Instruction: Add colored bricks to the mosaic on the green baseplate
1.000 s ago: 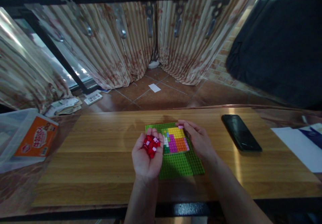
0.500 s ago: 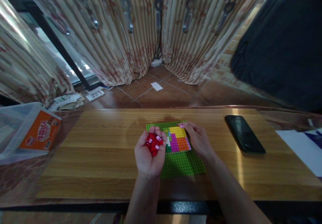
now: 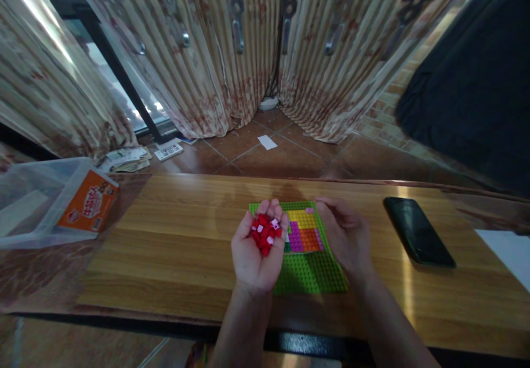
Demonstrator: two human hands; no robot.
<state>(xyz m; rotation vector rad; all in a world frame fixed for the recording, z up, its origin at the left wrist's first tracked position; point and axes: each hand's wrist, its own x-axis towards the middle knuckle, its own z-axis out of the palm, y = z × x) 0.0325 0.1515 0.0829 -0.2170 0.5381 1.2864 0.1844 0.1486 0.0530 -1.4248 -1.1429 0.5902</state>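
Observation:
My left hand (image 3: 259, 252) is cupped palm up, holding a pile of small red and pink toy bricks (image 3: 265, 235). It hovers over the left side of a green studded baseplate (image 3: 308, 274) and hides part of it. On the baseplate sits a block of colored bricks: yellow (image 3: 301, 220), magenta (image 3: 293, 238), orange (image 3: 310, 240), with some white, green and pink. One small pink brick (image 3: 309, 211) rests at the top right of the yellow area. Beside the plate's right edge is my right hand (image 3: 345, 235), fingers loosely bent and apart, with nothing visible in it.
A black phone (image 3: 418, 231) lies right of the baseplate on the wooden table (image 3: 165, 246). White paper (image 3: 507, 255) is at the far right. On the left stands a clear plastic box (image 3: 49, 197) with an orange label. Curtains hang beyond the table.
My right hand has come off the small pink brick at the top of the yellow area and shifted right. The camera has turned slightly left. My left hand still holds its pile.

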